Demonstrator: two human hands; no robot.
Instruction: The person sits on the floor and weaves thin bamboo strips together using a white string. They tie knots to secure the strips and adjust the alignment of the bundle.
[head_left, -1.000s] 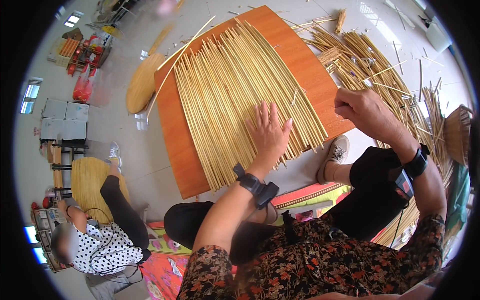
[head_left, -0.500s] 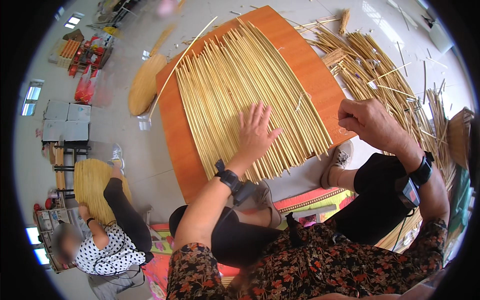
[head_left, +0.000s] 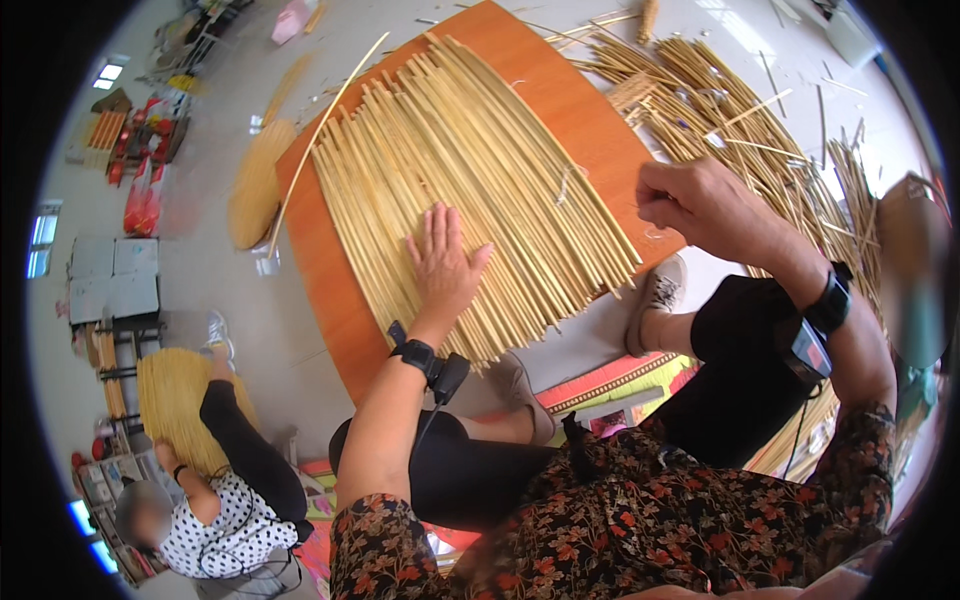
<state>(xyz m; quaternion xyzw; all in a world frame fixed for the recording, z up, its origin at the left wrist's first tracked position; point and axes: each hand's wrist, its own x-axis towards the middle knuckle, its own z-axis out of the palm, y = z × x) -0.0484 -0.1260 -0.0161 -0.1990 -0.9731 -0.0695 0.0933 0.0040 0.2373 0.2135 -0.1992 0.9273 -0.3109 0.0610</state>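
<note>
My left hand [head_left: 443, 268] lies flat on a mat of straw-coloured stalks [head_left: 500, 170], its fingers stretched out. The stalks lie side by side across an orange-brown wooden board [head_left: 590, 125], their uneven ends jutting out at the near edge. To the right of the mat, my right hand [head_left: 690, 200] hovers by the board's right corner with fingers curled closed. What it pinches, if anything, is too small to make out. A white string [head_left: 563, 186] rests on the right part of the mat. One long curved stalk [head_left: 328, 118] lies along the board's left edge.
Loose stalks [head_left: 740, 120] are heaped on the floor to the right. An oval woven piece [head_left: 262, 185] lies left of the board. Another person [head_left: 225, 520] sits at the lower left by a round straw-coloured mat [head_left: 180, 405]. A blurred brown and green shape [head_left: 912, 270] stands at the far right.
My left hand has slid left across the stalks, staying flat. The view has shifted, so the board sits further left and higher. My right hand stays closed near the board's right corner.
</note>
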